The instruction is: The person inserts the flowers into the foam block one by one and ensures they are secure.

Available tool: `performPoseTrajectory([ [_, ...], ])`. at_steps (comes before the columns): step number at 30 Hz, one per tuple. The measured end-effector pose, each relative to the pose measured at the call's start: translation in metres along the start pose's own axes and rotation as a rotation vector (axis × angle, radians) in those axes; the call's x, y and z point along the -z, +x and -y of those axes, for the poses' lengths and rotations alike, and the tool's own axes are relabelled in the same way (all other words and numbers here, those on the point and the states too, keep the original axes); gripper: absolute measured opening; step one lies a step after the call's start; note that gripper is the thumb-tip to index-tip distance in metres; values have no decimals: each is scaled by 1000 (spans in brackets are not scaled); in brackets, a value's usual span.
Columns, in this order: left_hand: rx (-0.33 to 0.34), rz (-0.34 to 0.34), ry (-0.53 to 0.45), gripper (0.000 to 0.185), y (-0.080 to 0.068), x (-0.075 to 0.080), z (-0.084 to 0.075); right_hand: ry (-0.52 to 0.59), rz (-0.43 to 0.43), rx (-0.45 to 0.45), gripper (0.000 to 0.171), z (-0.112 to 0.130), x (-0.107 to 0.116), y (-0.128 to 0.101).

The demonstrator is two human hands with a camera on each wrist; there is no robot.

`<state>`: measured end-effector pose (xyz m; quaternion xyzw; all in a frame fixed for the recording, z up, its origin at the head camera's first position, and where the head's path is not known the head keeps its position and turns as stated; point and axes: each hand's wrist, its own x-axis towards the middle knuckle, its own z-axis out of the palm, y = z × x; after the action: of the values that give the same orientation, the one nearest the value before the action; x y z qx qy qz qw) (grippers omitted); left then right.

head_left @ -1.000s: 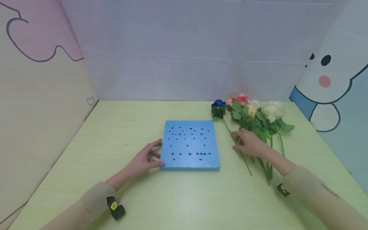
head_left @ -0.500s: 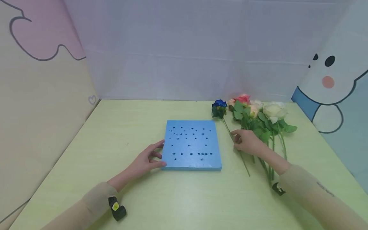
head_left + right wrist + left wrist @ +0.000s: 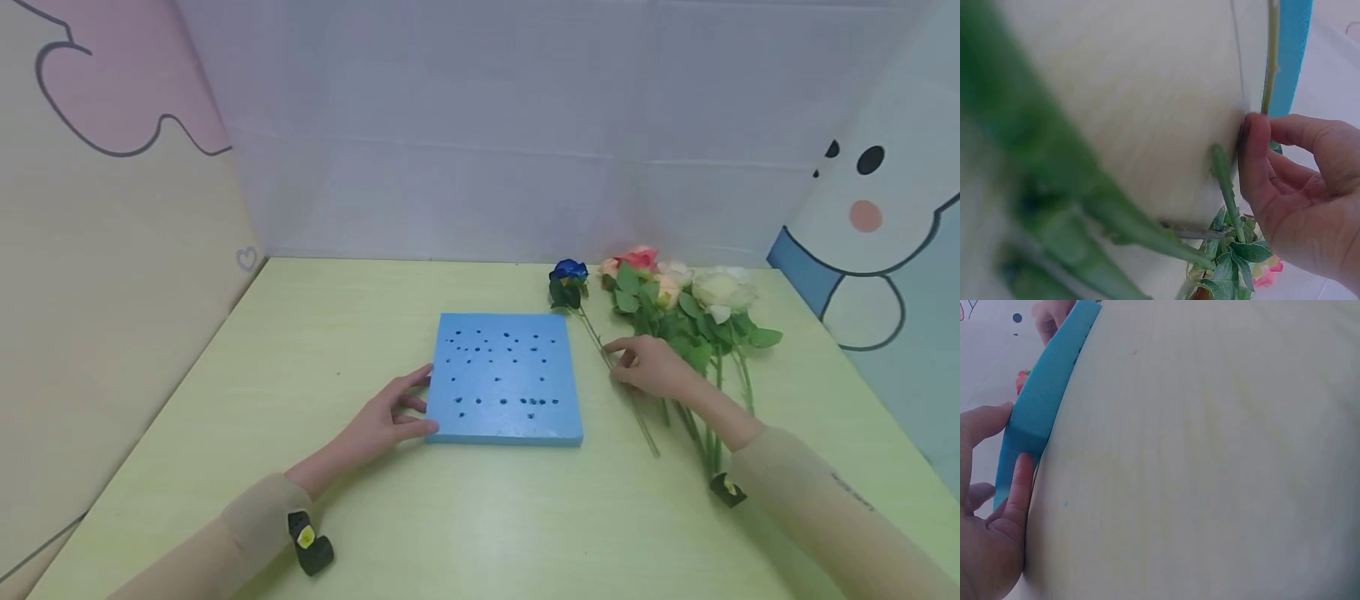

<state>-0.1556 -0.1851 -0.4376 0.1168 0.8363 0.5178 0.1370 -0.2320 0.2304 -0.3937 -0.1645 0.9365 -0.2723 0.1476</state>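
Observation:
A blue foam block (image 3: 504,377) with several small holes lies flat at the table's middle. My left hand (image 3: 411,405) rests on the table with straight fingers and thumb touching the block's left edge (image 3: 1041,406). A blue rose (image 3: 568,271) lies right of the block, its stem (image 3: 596,337) running toward me. My right hand (image 3: 618,363) has its fingers curled over that stem. In the right wrist view the thumb (image 3: 1254,156) and curled fingers close on the stem (image 3: 1270,56) beside the block (image 3: 1291,56).
A bunch of pink, peach and cream roses (image 3: 675,292) with green leaves lies at the right, under and behind my right hand. Panel walls enclose the pale green table (image 3: 480,517) on the left, back and right.
My right hand's fingers have curled in from flat onto the blue rose's stem. The left hand stays at the block's edge.

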Motion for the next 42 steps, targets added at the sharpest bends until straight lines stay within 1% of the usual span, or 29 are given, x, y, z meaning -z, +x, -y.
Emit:
performPoseTrajectory([
  [4, 8, -5, 3, 86, 1, 0, 1, 141, 93, 4, 54, -3, 5, 1],
  [8, 6, -6, 0, 85, 2, 0, 3, 304, 185, -18, 61, -2, 11, 2],
  [10, 4, -5, -4, 85, 2, -1, 3, 347, 201, -29, 60, 0, 12, 2],
  [12, 2, -2, -11, 86, 2, -1, 3, 371, 197, -37, 57, 2, 13, 3],
  [16, 1, 0, -21, 86, 2, -1, 3, 399, 163, -50, 48, 6, 17, 7],
  [21, -2, -1, -3, 85, 3, -1, 4, 399, 110, -53, 43, 13, 24, 13],
  [26, 1, 2, -6, 85, 2, -1, 4, 393, 49, -11, 40, 26, 28, 22],
  [33, 8, 5, -14, 86, 1, 0, 3, 423, -41, 6, 38, 46, 31, 37],
  [39, 27, -3, -15, 87, 2, 0, 3, 442, -139, 57, 33, 63, 28, 56],
  [42, 30, -1, -15, 87, 2, -1, 2, 485, -181, 83, 31, 72, 25, 64],
])
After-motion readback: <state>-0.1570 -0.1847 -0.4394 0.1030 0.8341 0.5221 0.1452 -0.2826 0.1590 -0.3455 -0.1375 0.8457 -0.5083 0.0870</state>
